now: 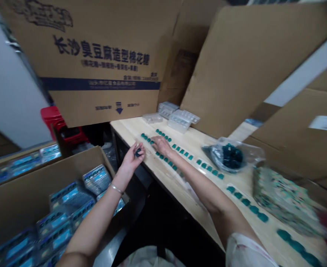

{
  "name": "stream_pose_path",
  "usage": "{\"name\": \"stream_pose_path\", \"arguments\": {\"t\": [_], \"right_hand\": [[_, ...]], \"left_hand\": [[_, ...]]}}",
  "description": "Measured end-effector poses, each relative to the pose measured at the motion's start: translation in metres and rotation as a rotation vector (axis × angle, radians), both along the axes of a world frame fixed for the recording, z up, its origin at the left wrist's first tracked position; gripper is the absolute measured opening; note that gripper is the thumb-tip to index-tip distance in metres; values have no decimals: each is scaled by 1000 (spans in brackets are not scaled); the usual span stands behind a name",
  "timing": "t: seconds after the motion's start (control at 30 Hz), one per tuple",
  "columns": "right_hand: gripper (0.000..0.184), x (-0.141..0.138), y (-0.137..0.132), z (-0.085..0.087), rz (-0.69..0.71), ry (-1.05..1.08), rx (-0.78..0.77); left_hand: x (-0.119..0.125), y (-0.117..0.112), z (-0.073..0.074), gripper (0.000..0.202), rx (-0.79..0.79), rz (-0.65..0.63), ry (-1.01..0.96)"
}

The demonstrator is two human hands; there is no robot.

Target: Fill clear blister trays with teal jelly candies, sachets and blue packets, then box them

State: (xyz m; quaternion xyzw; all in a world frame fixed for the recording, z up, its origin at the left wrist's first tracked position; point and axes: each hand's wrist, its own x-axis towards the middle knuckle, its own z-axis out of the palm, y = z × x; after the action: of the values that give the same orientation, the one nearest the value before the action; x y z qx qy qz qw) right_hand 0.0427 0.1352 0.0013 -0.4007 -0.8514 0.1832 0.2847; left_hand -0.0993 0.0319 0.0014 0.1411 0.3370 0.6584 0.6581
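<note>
My left hand (134, 155), with a silver bangle at the wrist, is raised at the table's edge. Its fingers are curled around a dark teal piece (138, 152); whether it holds more of them is hidden. Over the table, my right hand (162, 145) reaches down with bent fingers at a row of small teal pieces (166, 160). Its fingertips are partly hidden, so what they pinch does not show. Another line of teal pieces (182, 151), set in short groups in clear trays, runs along the table beyond my right arm.
A clear bag of teal pieces (232, 156) and a bag of patterned packets (285, 196) lie at the right. Clear plastic boxes (180, 120) stand at the far end. Blue-carded packs (68, 194) fill a carton (102, 157) on the left. Large cardboard (104, 22) rises behind.
</note>
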Motion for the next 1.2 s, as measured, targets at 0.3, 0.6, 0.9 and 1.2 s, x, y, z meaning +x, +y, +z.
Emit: {"name": "stream_pose_path", "arguments": {"t": [0.3,0.6,0.9,1.2], "right_hand": [[16,151,-127,50,48,-238,31],[18,250,-225,62,-210,-108,-9],[21,325,-308,34,-717,35,58],[22,342,-360,-4,-770,1,397]], "left_hand": [[123,38,53,24,176,-407,201],[337,94,71,30,658,-509,836],[319,81,57,28,870,-615,1111],[213,70,27,35,665,-417,1253]]}}
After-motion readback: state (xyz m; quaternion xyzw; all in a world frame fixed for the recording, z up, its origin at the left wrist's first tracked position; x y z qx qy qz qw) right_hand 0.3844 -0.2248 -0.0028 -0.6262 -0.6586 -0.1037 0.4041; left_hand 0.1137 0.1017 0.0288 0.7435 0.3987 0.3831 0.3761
